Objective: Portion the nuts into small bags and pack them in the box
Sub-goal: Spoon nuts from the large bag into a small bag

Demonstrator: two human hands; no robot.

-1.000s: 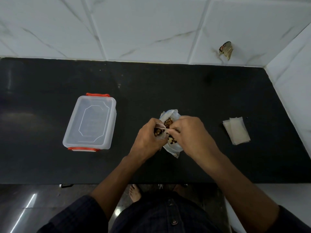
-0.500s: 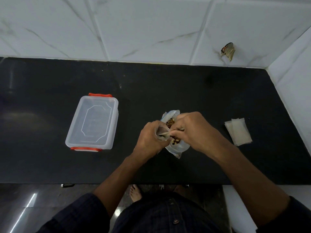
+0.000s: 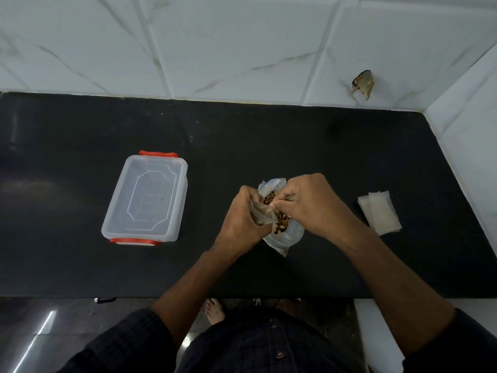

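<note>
So the person's got both hands over the big bag of nuts [image 3: 282,232], which sits on the black counter [image 3: 295,146] about mid-table. Left hand [image 3: 242,219] is curled around a small bag [image 3: 262,215], holding its mouth up; right hand [image 3: 309,203] is pinching at that bag's edge right above the nuts [image 3: 281,220]. Those little bags look super thin and floppy, probably slippery too, so I'd grab them by the rim with 2 fingertips, not the middle. Nuts are loose and light, easy to spill. The clear box [image 3: 146,197] with its lid on is well off to the left, and the spare bags [image 3: 379,212] lie flat on the right.
</note>
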